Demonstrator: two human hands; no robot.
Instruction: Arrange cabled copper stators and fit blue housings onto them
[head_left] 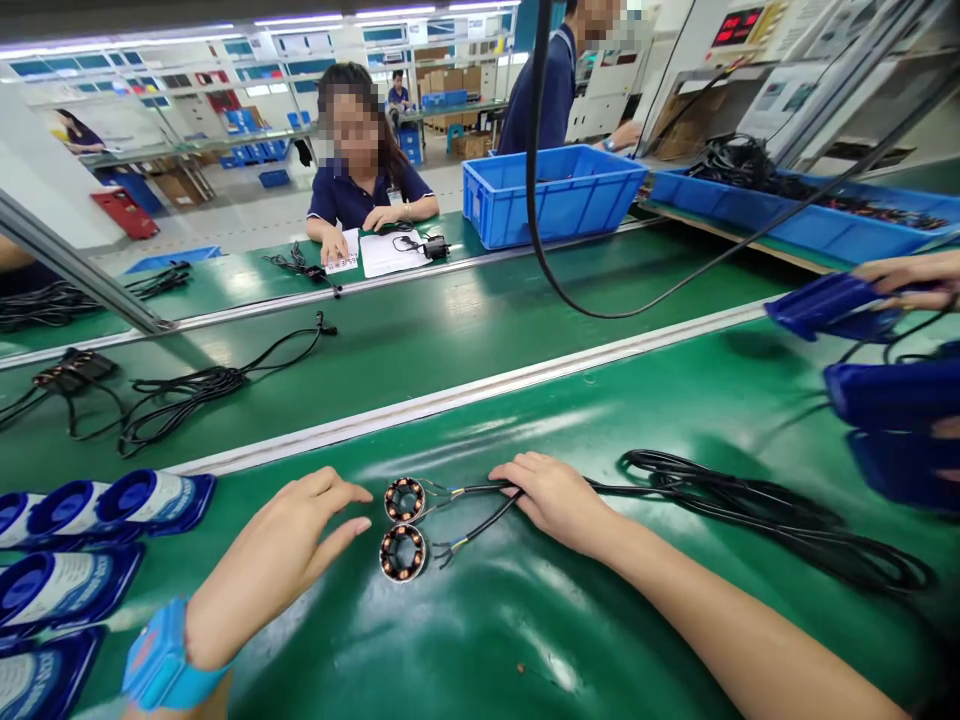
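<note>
Two round copper-wound coil rings lie side by side on the green bench, the upper coil (404,498) and the lower coil (403,552), each trailing a black cable (750,505) to the right. My left hand (281,555), with a blue wristband, hovers open just left of the coils, fingertips nearly touching them. My right hand (555,495) lies flat, palm down, fingers stretched over the cables just right of the coils.
Blue fan housings (112,500) lie at the left edge. Another person's hand (911,280) holds blue parts at the right. A green conveyor belt (450,330) carries cable bundles (180,390). A seated person works opposite beside a blue bin (551,195).
</note>
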